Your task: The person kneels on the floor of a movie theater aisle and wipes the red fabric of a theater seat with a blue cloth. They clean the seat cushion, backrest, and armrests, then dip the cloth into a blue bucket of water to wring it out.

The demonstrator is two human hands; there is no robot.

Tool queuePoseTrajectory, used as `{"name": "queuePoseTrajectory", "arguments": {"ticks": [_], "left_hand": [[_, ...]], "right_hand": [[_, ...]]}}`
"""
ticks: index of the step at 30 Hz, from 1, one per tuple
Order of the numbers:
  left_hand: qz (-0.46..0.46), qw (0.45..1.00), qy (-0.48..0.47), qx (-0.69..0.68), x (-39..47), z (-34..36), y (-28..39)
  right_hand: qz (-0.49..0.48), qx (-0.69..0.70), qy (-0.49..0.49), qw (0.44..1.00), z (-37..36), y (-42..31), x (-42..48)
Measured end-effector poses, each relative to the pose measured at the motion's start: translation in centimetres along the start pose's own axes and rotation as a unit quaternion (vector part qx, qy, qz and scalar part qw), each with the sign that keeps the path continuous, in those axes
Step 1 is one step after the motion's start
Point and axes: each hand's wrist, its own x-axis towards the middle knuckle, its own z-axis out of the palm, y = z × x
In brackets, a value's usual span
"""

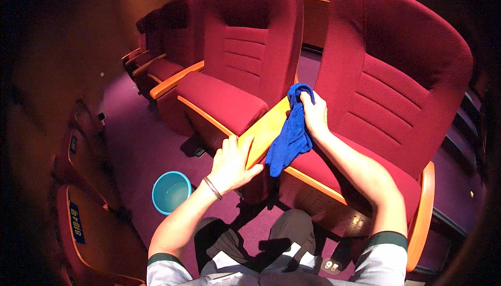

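Note:
Between two red upholstered theater seats runs a wooden armrest. My left hand rests on its front end, fingers over the far side and thumb at the near edge; a thin bracelet circles the wrist. A blue cloth is in my right hand at the rear part of the armrest, its loose end hanging over the side above the right seat cushion. Part of the cloth covers the armrest.
A teal bucket holding liquid stands on the purple carpet at left. More red seats curve away at upper left. Wooden seat backs with plates line the lower left. Another wooden armrest is at right.

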Motion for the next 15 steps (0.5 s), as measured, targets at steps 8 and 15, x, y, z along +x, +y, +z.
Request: {"name": "queuePoseTrajectory", "arguments": {"ticks": [8,15], "left_hand": [[-0.075,0.989,-0.086,0.094,2.1,-0.3,2.2],[-0.081,0.987,-0.132,-0.048,3.4,-2.3,-0.7]], "right_hand": [[0.042,0.112,-0.012,0.993,0.0,-1.5,-1.0],[0.008,0.158,0.029,0.987,-0.5,-3.2,-1.4]]}}
